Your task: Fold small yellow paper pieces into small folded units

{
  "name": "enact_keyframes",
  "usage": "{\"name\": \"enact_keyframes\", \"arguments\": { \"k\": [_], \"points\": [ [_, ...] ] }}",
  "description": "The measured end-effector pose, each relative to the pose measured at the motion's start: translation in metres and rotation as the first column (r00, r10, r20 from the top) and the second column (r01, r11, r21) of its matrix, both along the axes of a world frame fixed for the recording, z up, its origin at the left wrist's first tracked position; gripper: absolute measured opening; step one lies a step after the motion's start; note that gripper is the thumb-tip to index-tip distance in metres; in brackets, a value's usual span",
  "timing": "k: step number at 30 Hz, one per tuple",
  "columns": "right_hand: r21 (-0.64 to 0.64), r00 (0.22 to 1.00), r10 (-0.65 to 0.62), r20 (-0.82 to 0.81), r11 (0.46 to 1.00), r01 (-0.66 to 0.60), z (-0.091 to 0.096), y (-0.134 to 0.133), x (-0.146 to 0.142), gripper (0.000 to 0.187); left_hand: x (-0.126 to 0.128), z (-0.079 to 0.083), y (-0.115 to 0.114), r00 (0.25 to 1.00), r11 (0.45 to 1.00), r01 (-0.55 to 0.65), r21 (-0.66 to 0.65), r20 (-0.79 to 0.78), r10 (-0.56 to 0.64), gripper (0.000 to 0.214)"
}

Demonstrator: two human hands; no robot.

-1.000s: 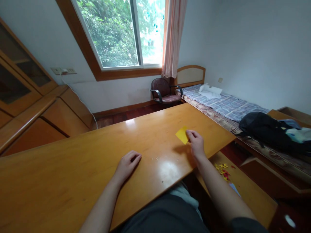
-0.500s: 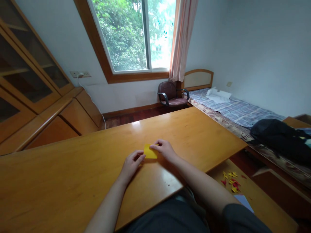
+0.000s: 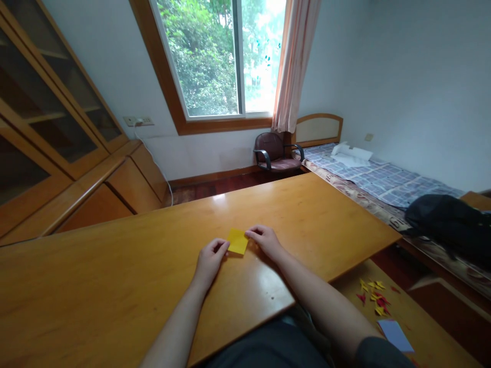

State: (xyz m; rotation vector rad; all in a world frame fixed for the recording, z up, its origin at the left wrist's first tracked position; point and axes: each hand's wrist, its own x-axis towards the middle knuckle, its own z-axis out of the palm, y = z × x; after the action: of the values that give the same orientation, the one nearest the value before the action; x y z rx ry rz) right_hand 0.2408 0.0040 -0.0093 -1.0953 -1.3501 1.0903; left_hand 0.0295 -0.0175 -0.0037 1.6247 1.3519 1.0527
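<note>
A small square of yellow paper [image 3: 237, 242] is held between my two hands, just over the wooden table [image 3: 184, 225]. My left hand [image 3: 210, 259] pinches its left edge between thumb and fingers. At the upper right corner, my right hand [image 3: 265, 240] has thumb and forefinger closed on the paper. The sheet looks flat and slightly turned. Whether it touches the tabletop, I cannot tell.
On a lower surface to the right lie several folded yellow and red paper pieces [image 3: 378, 299] and a pale paper stack [image 3: 396, 335]. Beyond the table stand a chair [image 3: 278, 153] and a bed [image 3: 387, 176] with a black bag [image 3: 448, 222]. A cabinet [image 3: 92, 168] is at left.
The yellow paper has turned slightly clockwise. My right hand has shifted from lying over its top to pinching its right corner. The whole view has moved a little.
</note>
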Motion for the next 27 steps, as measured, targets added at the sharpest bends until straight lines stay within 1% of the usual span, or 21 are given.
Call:
{"name": "enact_keyframes", "arguments": {
  "k": [3,8,11,13,15,18,20,21,24,26,27],
  "points": [
    [-0.025,0.999,-0.015,-0.033,1.0,0.014,-0.001,0.002,0.002,0.029,-0.002,-0.001,0.001,0.998,0.999,-0.039,-0.022,0.04,0.04,0.034],
    [-0.074,0.996,-0.025,-0.081,0.997,0.019,-0.001,0.005,0.006,0.029,-0.004,-0.009,0.006,0.971,0.992,-0.106,-0.062,0.207,0.117,0.044],
    [-0.058,0.999,-0.02,-0.05,0.998,0.017,0.0,0.003,0.006,0.028,-0.003,-0.011,0.006,0.973,0.99,-0.138,-0.039,0.182,0.143,0.047],
    [-0.04,1.0,-0.023,-0.013,0.999,0.022,0.001,0.002,0.005,0.028,-0.003,-0.01,0.004,0.981,0.987,-0.162,-0.01,0.109,0.162,0.044],
    [-0.027,1.0,-0.021,0.019,0.999,0.022,0.002,0.001,0.004,0.028,-0.003,-0.005,0.001,0.982,0.981,-0.186,0.048,-0.014,0.187,0.038],
    [-0.018,0.998,-0.011,0.06,1.0,0.012,0.003,-0.001,0.003,0.028,-0.009,0.005,-0.002,0.943,0.963,-0.221,0.151,-0.218,0.251,0.03],
    [-0.016,0.996,0.004,0.086,1.0,-0.003,0.002,-0.001,0.002,0.028,-0.016,0.011,-0.003,0.893,0.96,-0.227,0.164,-0.359,0.272,0.027],
    [-0.011,0.995,0.011,0.102,1.0,-0.01,0.002,-0.001,0.002,0.028,-0.021,0.014,-0.003,0.856,0.963,-0.225,0.147,-0.442,0.268,0.027],
    [0.013,0.988,0.023,0.154,1.0,-0.025,0.001,-0.001,0.002,0.026,-0.035,0.022,-0.004,0.725,0.973,-0.229,0.039,-0.66,0.198,0.029],
    [0.03,0.983,0.021,0.181,0.999,-0.026,0.001,-0.001,0.002,0.024,-0.044,0.027,-0.006,0.669,0.972,-0.233,0.008,-0.725,0.166,0.031],
    [0.036,0.981,0.018,0.192,0.999,-0.025,0.001,-0.001,0.002,0.023,-0.049,0.03,-0.008,0.66,0.974,-0.227,0.003,-0.735,0.156,0.032]
  ]
}}
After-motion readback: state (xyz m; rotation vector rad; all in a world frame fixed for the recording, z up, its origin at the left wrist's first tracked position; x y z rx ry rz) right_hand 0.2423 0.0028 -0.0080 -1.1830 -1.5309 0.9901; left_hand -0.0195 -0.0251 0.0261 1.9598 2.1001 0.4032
